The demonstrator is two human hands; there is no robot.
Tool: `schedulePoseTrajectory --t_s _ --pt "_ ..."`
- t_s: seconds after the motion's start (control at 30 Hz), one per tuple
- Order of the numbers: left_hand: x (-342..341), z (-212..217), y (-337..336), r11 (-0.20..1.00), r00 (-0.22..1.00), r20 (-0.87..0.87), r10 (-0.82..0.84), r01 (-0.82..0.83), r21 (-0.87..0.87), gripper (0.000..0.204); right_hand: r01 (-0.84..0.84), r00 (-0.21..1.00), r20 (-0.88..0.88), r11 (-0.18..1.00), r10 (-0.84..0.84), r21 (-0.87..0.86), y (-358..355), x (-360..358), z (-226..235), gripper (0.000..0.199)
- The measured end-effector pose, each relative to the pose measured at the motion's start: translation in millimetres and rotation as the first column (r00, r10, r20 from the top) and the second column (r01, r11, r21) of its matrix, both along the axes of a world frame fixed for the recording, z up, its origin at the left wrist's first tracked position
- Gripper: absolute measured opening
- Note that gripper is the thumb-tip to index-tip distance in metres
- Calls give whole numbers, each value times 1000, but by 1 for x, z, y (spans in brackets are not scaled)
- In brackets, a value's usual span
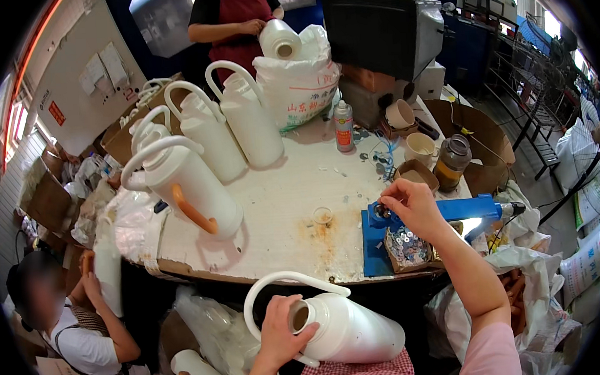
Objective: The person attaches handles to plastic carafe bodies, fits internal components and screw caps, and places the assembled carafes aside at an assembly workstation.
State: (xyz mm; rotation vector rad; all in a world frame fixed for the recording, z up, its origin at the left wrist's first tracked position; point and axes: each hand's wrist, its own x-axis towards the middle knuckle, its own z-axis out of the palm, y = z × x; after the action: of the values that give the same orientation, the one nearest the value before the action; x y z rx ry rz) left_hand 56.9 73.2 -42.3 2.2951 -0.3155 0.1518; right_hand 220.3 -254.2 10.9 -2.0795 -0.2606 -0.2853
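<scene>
A white jug point(362, 330) with an arched white handle lies tilted across my lap, its open mouth towards the left. My left hand point(280, 331) is closed round the mouth end, with the thumb near the rim. Over the table's right front, my right hand point(415, 208) is pinched at the left end of a blue metal device point(474, 207). Whatever sits between those fingertips is too small to make out. Just below that hand, a box of small metal washers point(406, 246) rests beside the device's blue base.
Several white jugs stand on the table's left; the nearest point(195, 193) has an orange grip. Behind are a spray can point(343, 127), a white sack point(298, 92), a cup point(420, 147) and a brown jar point(452, 160). One co-worker point(237, 28) stands opposite; another point(83, 321) sits left.
</scene>
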Motion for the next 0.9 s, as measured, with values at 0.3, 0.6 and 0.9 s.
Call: schedulePoseTrajectory --t_s 0.3,0.6,0.9 --pt "-7 10 -11 999 1000 -3 -13 13 44 61 -14 999 52 995 9 95 3 0 -12 16" --pt "-29 22 5 983 1000 -13 17 -15 183 54 135 990 76 958 -120 -251 -28 -82 -70 10" --pt "-17 23 -10 989 999 22 -37 33 146 54 -44 988 -145 782 -59 -621 -39 -57 -120 10"
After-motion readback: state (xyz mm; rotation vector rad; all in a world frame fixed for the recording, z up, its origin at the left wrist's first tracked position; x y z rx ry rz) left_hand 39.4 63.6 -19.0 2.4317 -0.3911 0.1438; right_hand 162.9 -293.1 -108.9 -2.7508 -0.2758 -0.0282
